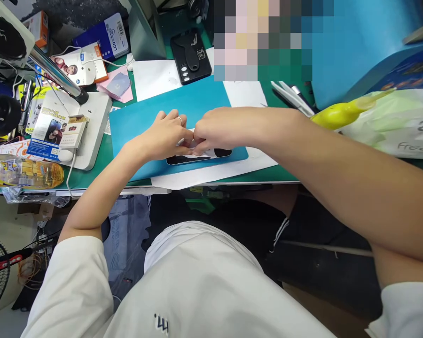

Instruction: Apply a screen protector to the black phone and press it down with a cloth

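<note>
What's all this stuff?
Phone-like panel: one, black, at both hands
Mat: one, blue, under the panel
Paper: count unclear, white, under the mat
Desk: one, green, underneath
Phone back: one, black, beyond the mat
LCD box: one, blue, upper left
Lying bottle: one, clear and yellow, left
Nozzled thing: one, yellow, right
Bag: one, whitish, far right
Clutter: uncounted, mixed colours, left
Left hand: one, bare, over panel
Right hand: one, bare, beside it
</note>
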`<state>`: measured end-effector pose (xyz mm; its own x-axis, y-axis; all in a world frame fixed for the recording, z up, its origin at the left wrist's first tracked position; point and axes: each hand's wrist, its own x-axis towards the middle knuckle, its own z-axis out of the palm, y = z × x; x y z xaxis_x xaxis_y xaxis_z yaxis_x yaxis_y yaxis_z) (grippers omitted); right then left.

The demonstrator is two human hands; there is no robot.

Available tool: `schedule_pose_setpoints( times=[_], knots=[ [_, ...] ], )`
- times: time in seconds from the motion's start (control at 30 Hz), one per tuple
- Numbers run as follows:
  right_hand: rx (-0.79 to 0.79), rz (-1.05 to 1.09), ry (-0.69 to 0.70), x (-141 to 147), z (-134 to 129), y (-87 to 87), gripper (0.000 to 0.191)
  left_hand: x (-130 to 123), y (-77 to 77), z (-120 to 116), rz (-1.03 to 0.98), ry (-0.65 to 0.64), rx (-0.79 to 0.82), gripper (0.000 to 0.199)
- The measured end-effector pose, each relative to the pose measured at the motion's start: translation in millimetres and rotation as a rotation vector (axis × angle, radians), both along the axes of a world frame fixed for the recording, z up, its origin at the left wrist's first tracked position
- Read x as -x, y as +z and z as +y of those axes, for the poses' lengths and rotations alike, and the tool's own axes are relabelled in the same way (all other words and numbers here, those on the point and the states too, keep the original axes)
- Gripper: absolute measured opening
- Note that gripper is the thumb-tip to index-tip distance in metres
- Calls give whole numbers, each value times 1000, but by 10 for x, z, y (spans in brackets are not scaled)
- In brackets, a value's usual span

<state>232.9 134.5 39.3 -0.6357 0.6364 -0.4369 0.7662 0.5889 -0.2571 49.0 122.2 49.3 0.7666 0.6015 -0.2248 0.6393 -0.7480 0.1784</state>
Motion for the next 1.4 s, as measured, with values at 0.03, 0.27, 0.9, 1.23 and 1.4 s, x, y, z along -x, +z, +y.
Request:
schedule_pose_setpoints(
  times=[0.03, 0.27, 0.9, 1.23, 1.4],
  knots=[
    [7, 8, -13, 43, 1, 1, 57, 40, -6, -5, -5, 7, -2, 25],
    [3, -68, -61, 307, -86, 100, 50, 263, -41, -128, -20, 46, -17, 25],
    [-437, 35, 175, -288, -344, -10, 40, -172, -58, -286, 5, 19, -114, 24],
    [-737, 720, -16, -122, -1245, -299, 18, 323, -249, -884, -284, 298, -264, 17],
    [-578, 596, 6, 130, -1316, -411, 60, 408, -364, -1226, -622, 493, -305, 13]
  ],
)
